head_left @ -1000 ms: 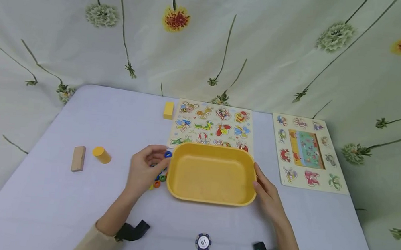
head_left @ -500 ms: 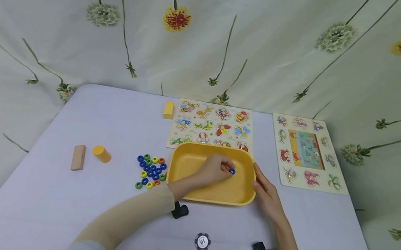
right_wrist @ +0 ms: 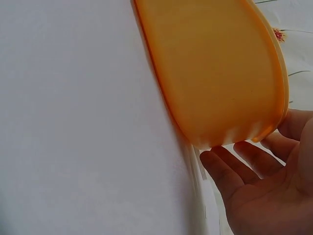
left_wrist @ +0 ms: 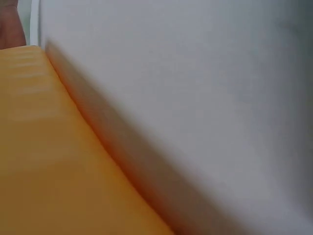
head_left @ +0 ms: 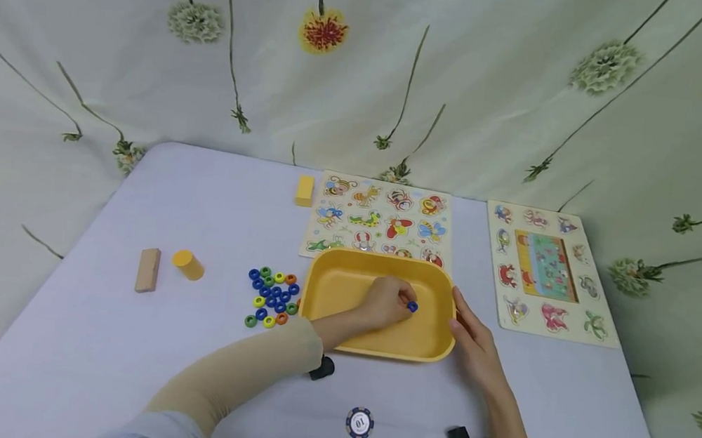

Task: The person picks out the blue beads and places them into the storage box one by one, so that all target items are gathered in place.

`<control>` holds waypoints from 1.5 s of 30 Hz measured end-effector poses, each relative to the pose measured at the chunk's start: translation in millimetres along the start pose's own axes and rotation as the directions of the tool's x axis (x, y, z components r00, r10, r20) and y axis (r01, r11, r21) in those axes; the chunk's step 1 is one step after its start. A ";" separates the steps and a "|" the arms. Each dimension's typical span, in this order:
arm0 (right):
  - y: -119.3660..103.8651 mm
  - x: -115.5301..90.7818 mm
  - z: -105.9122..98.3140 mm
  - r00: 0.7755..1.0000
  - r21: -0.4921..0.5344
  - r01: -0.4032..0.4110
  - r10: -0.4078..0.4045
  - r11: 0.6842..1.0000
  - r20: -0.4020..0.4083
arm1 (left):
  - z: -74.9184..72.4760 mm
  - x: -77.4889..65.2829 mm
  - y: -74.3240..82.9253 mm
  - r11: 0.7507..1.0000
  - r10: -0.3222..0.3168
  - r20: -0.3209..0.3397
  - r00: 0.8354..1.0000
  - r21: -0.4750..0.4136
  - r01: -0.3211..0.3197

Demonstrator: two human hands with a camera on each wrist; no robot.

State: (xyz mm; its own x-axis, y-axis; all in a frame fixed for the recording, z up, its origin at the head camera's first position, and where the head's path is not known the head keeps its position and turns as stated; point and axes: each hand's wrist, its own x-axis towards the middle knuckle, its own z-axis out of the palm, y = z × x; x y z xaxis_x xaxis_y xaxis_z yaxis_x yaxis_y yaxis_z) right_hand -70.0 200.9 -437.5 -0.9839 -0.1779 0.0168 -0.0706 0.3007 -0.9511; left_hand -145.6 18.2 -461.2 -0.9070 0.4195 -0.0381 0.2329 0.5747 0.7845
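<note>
The location is a tabletop play area; room type cannot be determined. Indicators: white-covered table (head_left: 73,340), flower-print fabric backdrop (head_left: 497,85), insect puzzle board (head_left: 383,211), sea-animal puzzle board (head_left: 528,317) and ring beads (head_left: 271,302).

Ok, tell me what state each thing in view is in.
Yellow tray: open side up, right hand touching its end.
Blue bead: pinched by the left hand over the tray.
Other beads: loose on the table.
Insect board: flat, partly hidden by the tray.
Sea-animal board: flat.
Yellow cylinder: upright.
Wooden block: lying flat.
Yellow block: resting beside the insect board.
Chip: flat, number 10 showing.
</note>
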 end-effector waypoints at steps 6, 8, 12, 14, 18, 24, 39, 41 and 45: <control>-0.2 -1.2 1.2 1.000 0.005 -0.013 0.013 1.000 -0.007 | -17.3 -21.0 16.5 0.996 0.036 -0.097 0.995 0.081 -0.029; -0.4 -2.0 1.4 1.000 0.004 -0.012 0.012 1.000 -0.013 | -28.4 -36.1 23.1 0.993 0.100 -0.163 0.981 0.080 -0.088; -0.7 -1.9 1.7 1.000 0.000 -0.009 0.009 1.000 -0.011 | -61.1 -68.7 20.1 0.976 0.218 -0.349 0.911 0.092 -0.198; -1.1 -1.3 1.9 1.000 -0.002 -0.006 0.006 1.000 -0.008 | -81.5 -82.2 6.9 0.976 0.212 -0.448 0.869 0.057 -0.208; 4.2 0.6 1.5 1.000 0.007 -0.020 0.020 1.000 -0.001 | -121.8 -103.1 -41.3 0.990 0.115 -0.605 0.788 0.002 -0.144; 30.3 4.4 -2.3 1.000 -0.016 -0.014 0.014 1.000 0.004 | -147.3 -123.9 -141.6 0.996 -0.077 -0.676 0.733 -0.086 0.024; 27.2 4.3 -2.9 1.000 -0.032 0.001 0.000 0.999 0.014 | -145.8 -136.9 -155.6 0.986 -0.167 -0.543 0.823 -0.077 0.149; 31.1 4.8 -3.5 1.000 -0.036 0.010 -0.010 0.999 0.009 | -144.7 -136.1 -155.2 0.984 -0.172 -0.533 0.828 -0.062 0.165; 33.3 6.3 -3.3 1.000 -0.034 0.026 -0.026 0.999 0.012 | -143.8 -136.1 -154.7 0.980 -0.184 -0.542 0.820 -0.033 0.197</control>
State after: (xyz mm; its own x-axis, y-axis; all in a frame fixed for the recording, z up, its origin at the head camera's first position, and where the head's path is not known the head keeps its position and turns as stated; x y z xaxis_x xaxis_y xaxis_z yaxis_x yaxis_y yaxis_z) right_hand -79.1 212.9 -468.0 -0.9798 -0.1966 0.0375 -0.1017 0.3277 -0.9393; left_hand -108.6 -228.9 -488.4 -0.9768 -0.1423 0.1602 0.0375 0.6227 0.7816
